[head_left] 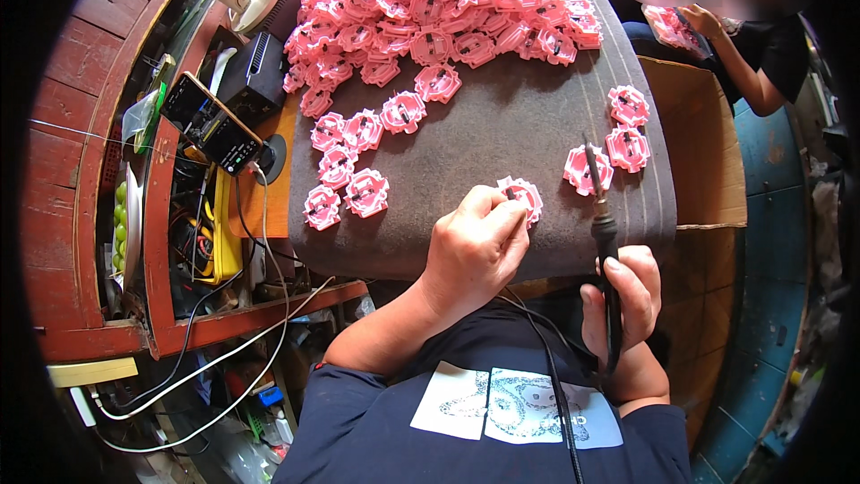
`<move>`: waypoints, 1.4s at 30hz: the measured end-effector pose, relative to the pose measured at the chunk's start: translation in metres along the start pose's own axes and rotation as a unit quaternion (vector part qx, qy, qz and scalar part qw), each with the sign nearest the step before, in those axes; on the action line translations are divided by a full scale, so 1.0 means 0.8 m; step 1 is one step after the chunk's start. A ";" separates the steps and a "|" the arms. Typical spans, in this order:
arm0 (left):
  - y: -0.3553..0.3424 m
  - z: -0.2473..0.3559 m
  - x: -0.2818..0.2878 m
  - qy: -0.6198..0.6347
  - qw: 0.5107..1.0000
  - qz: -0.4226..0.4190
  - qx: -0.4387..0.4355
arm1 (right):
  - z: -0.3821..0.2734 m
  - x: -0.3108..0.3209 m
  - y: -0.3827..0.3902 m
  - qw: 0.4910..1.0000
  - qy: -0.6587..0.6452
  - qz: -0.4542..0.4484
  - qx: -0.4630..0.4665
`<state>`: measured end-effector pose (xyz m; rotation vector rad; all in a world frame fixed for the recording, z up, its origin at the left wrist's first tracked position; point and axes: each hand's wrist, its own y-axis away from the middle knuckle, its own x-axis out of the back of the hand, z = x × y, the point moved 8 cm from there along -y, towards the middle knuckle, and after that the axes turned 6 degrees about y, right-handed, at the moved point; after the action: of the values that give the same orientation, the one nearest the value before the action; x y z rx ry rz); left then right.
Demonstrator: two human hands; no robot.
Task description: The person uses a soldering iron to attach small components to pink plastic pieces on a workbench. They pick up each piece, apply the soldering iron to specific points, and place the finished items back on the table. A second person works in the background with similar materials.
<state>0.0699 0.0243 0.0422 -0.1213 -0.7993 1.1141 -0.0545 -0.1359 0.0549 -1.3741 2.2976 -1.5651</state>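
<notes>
A grey work surface [448,157] is seen from above, with two bare hands at its near edge, well apart from each other. By the left hand [475,246], a single pink plastic piece [528,198] with a dark centre is touched at its left side; the fingers are curled in, but whether the piece itself is pinched cannot be told. In the right hand [634,291], the black handle of a soldering iron [606,242] is clasped, its metal shaft pointed toward the far side and seen across a second pink piece [580,174]. Whether that piece is touched by the tip cannot be told.

Two more pieces [628,149] are lined up just beyond it on the right. A loose chain of pieces [363,130] is spread on the left, below a large pink heap [439,13] at the far side.

The step in hand is judged to be the steadying of one piece for the iron. For the next move, the tip would need to be brought leftward, with the fingertips kept clear of the shaft.
</notes>
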 end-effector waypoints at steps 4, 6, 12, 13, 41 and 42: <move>-0.002 0.001 -0.001 -0.001 1.000 -0.004 -0.003 | 0.012 -0.011 0.003 0.999 -0.031 0.017 -0.023; -0.001 0.000 0.000 -0.004 1.000 -0.001 -0.001 | 0.014 -0.017 0.002 0.998 -0.049 0.012 -0.025; -0.001 0.000 0.000 0.004 1.000 -0.001 -0.004 | 0.016 -0.027 -0.003 0.996 -0.084 0.003 -0.004; -0.001 0.000 0.000 0.003 1.000 0.000 -0.003 | 0.018 -0.030 -0.002 0.996 -0.086 -0.010 -0.009; -0.002 0.001 0.001 0.002 1.000 -0.005 0.001 | 0.032 -0.089 -0.042 0.993 0.014 -0.109 -0.034; -0.002 0.001 0.002 0.003 1.000 -0.004 0.001 | 0.032 -0.088 -0.042 0.994 0.015 -0.107 -0.033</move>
<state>0.0707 0.0244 0.0442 -0.1199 -0.7924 1.1063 0.0219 -0.1101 0.0388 -1.6755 2.3032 -1.5868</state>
